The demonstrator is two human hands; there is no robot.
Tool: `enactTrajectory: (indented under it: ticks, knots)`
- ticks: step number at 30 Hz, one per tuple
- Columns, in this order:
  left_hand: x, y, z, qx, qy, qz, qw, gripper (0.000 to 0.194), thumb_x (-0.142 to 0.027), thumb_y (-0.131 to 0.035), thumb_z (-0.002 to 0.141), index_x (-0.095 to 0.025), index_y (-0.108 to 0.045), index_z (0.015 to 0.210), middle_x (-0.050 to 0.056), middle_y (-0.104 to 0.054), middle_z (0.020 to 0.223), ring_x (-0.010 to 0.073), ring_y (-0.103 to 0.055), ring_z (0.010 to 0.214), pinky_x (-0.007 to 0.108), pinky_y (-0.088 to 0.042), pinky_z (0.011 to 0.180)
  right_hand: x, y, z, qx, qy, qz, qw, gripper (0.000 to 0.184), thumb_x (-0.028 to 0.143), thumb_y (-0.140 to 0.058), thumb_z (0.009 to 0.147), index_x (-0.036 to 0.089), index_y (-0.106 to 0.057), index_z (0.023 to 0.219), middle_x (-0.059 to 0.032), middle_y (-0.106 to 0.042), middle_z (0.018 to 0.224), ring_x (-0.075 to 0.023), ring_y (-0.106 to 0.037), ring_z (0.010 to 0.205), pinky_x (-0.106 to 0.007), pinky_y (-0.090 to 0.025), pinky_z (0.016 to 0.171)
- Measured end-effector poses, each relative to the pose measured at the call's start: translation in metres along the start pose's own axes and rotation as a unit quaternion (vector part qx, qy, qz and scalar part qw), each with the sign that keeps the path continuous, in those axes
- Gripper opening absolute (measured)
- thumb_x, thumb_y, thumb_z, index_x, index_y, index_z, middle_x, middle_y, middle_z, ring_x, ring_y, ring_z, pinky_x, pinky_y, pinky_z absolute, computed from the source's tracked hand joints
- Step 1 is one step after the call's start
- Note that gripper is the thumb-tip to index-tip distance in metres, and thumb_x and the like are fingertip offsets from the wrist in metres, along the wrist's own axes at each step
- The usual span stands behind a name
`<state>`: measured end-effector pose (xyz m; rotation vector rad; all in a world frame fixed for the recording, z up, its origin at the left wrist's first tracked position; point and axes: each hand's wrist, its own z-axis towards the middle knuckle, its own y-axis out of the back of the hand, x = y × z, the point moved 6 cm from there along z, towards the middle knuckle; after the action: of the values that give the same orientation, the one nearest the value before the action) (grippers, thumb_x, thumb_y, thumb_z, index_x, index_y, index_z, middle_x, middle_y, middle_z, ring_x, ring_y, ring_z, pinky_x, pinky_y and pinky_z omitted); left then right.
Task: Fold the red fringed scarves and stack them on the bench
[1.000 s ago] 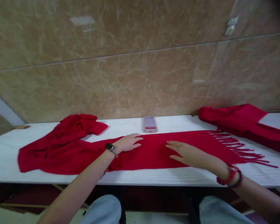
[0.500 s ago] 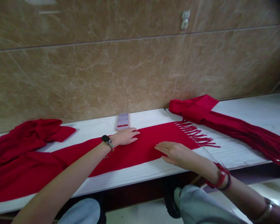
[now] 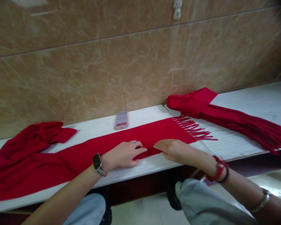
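A red scarf (image 3: pixel 121 134) lies lengthwise on a white bench top, its right part spread flat and ending in fringe (image 3: pixel 194 128). Its left part is bunched up (image 3: pixel 35 140) in folds. My left hand (image 3: pixel 126 153), wearing a ring and a watch, rests at the scarf's near edge with index finger and thumb apart. Just to the right, my right hand (image 3: pixel 175 150) lies over the same edge, fingers straight and side by side, thumb a little below them. Neither hand visibly grips the cloth.
A second red scarf (image 3: pixel 201 106), folded and fringed, lies at the right against the tiled wall (image 3: pixel 96 78). A phone (image 3: pixel 121 120) sits behind the first scarf. The bench's front edge (image 3: pixel 121 175) runs just above my knees. A socket (image 3: pixel 177 9) is on the wall.
The view has swung right. My left hand has moved from the middle of the scarf to its near edge. My right hand has come closer to the left one, also towards the near edge.
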<state>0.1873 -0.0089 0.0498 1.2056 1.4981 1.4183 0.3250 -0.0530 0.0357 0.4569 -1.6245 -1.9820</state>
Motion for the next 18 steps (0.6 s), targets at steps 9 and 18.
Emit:
enactTrajectory:
  ticks: [9,18]
  knots:
    - [-0.004,-0.006,-0.008,-0.049,0.064,0.013,0.997,0.041,-0.005,-0.036,0.083,-0.017,-0.044,0.121,0.008,-0.058,0.11,0.0184,-0.058,0.092,0.027,-0.047,0.071,0.026,-0.003,0.026,-0.045,0.001,-0.066,0.997,0.024,0.011,-0.045,0.081,0.014,-0.062,0.096,-0.0088,-0.065,0.083,-0.0183,-0.061,0.076,-0.029,-0.048,0.068]
    - [-0.004,-0.003,-0.002,-0.072,0.091,0.05,0.992,0.017,-0.015,-0.042,0.086,-0.015,-0.055,0.097,0.008,-0.059,0.091,0.0195,-0.061,0.077,0.028,-0.049,0.061,0.013,-0.007,0.023,-0.082,-0.063,-0.088,0.991,0.015,0.011,-0.047,0.084,0.015,-0.062,0.085,-0.0065,-0.061,0.081,-0.0167,-0.057,0.076,-0.027,-0.044,0.069]
